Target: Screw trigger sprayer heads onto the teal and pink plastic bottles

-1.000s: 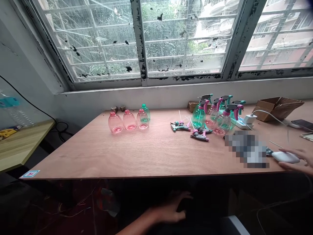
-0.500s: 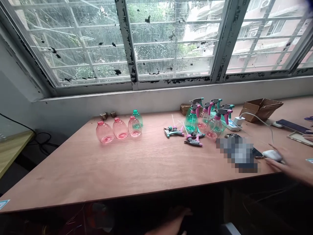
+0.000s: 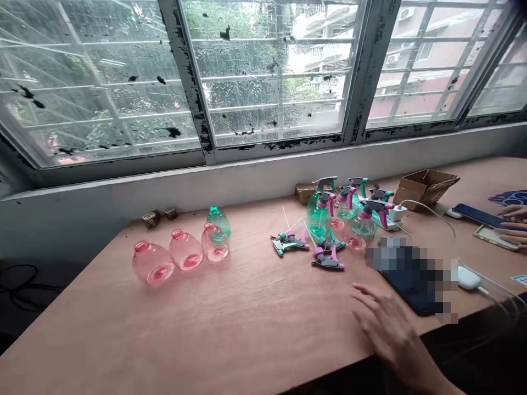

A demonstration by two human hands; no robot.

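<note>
My right hand [image 3: 385, 323] is above the front of the table, its fingers stretched out, holding nothing. Close beside it lies a black phone [image 3: 405, 291], partly pixelated. Beyond the hand, several loose trigger spray heads [image 3: 327, 260] in grey, pink and teal lie on their sides. Behind them stand pink and green spray bottles with heads on, among them a pink bottle [image 3: 357, 233] and a green bottle [image 3: 319, 219]. Farther left are three headless pink bottles [image 3: 186, 251] and a headless green bottle [image 3: 218, 219]. My left hand is out of view.
Another person's hand [image 3: 514, 225] rests at the right, by a dark phone [image 3: 477, 215]. A white charging puck [image 3: 468, 278] and cable lie near the front edge. An open cardboard box [image 3: 424, 189] stands at the back, below the window.
My right hand has moved left from the white charging puck to beside the black phone. My left hand, earlier below the table edge, is gone from view. The camera view has shifted.
</note>
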